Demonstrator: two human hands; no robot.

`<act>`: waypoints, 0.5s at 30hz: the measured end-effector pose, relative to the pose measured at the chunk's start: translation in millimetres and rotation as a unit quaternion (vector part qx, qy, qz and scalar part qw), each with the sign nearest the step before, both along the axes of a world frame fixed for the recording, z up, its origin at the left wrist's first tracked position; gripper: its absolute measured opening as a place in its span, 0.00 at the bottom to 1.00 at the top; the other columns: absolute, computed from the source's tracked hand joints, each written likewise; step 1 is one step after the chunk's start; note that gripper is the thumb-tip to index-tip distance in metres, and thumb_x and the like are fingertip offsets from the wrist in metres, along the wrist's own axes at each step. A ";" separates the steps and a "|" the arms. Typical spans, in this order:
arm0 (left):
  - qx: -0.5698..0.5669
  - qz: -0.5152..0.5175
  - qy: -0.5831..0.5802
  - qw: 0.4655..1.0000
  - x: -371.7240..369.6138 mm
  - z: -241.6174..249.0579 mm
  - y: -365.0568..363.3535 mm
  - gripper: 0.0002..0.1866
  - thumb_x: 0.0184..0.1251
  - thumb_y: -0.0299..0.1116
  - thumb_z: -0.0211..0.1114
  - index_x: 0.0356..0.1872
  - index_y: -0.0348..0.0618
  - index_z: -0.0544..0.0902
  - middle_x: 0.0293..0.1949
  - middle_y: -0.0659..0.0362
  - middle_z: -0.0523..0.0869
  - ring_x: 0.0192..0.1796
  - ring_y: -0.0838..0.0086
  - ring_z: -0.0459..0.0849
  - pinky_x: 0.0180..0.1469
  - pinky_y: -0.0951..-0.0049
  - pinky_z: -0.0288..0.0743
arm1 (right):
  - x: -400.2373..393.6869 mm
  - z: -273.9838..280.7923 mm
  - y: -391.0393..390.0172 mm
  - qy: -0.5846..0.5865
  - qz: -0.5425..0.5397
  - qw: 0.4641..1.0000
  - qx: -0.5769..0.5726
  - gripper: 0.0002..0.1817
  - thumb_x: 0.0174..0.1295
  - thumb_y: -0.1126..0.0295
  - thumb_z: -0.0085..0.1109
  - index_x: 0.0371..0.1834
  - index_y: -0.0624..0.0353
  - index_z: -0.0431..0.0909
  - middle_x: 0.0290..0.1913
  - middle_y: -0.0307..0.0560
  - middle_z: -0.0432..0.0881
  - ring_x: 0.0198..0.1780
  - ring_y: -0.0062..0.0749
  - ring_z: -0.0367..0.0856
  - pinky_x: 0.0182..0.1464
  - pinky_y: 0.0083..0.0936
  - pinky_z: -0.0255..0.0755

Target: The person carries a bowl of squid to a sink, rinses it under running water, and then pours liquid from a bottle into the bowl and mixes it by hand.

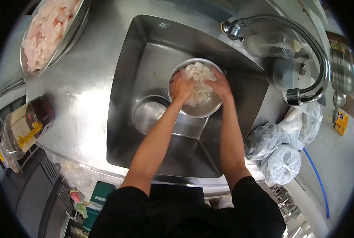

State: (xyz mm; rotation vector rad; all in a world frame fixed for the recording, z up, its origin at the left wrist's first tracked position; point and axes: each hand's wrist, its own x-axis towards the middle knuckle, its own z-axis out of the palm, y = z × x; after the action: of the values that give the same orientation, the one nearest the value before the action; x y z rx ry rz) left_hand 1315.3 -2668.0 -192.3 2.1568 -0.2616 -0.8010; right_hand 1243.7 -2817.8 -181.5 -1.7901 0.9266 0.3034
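Observation:
A round metal bowl (200, 112) sits inside the steel sink (145, 67), with a heap of pale, wet raw meat pieces (200, 74) in it. From the left side, my left hand (181, 85) reaches into the bowl, its fingers curled against the heap. Opposite it, my right hand (220, 84) presses into the same pieces, thumb toward the middle. Both hands grip the meat between them; some fingertips are hidden in the pile. A second round metal bowl (139, 115) stands on the sink floor, partly behind my left forearm.
A large metal bowl (76, 39) of pink raw meat strips (50, 31) stands on the counter at upper left. Below it is a big plastic bottle (26, 123). The tap's hose spout (323, 75) arches over the right side, near several plastic-wrapped bundles (282, 164).

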 end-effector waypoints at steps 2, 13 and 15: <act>-0.007 0.090 0.029 0.995 2.5 -7.8 -18.4 0.24 0.55 0.39 0.58 0.54 0.43 0.76 0.56 0.41 0.75 0.61 0.48 0.71 0.62 0.56 0.65 | 5.9 -22.6 5.4 -0.044 -0.074 0.996 -0.008 0.30 0.45 0.67 0.68 0.54 0.61 0.74 0.50 0.51 0.81 0.50 0.35 0.80 0.52 0.28 0.71; 0.075 -0.116 0.045 0.989 -22.8 -6.5 -5.5 0.21 0.49 0.30 0.63 0.47 0.34 0.79 0.67 0.37 0.60 0.69 0.43 0.56 0.67 0.58 0.57 | -27.9 -21.0 20.1 0.003 -0.024 0.999 -0.039 0.26 0.48 0.72 0.61 0.55 0.63 0.73 0.50 0.51 0.79 0.53 0.35 0.76 0.56 0.28 0.69; 0.054 -0.073 0.069 0.993 -31.4 -11.5 -14.1 0.21 0.48 0.31 0.65 0.46 0.33 0.78 0.65 0.37 0.62 0.68 0.45 0.59 0.66 0.59 0.60 | -27.9 -38.4 40.1 0.036 -0.075 0.990 -0.112 0.27 0.48 0.73 0.61 0.56 0.63 0.72 0.51 0.51 0.79 0.53 0.35 0.77 0.54 0.28 0.70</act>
State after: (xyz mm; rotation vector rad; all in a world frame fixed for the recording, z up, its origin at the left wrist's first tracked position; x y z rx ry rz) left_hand 1283.9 -2682.0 -203.8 2.1903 -0.3129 -1.0650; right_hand 1215.8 -2777.7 -219.9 -1.9107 1.1778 0.1737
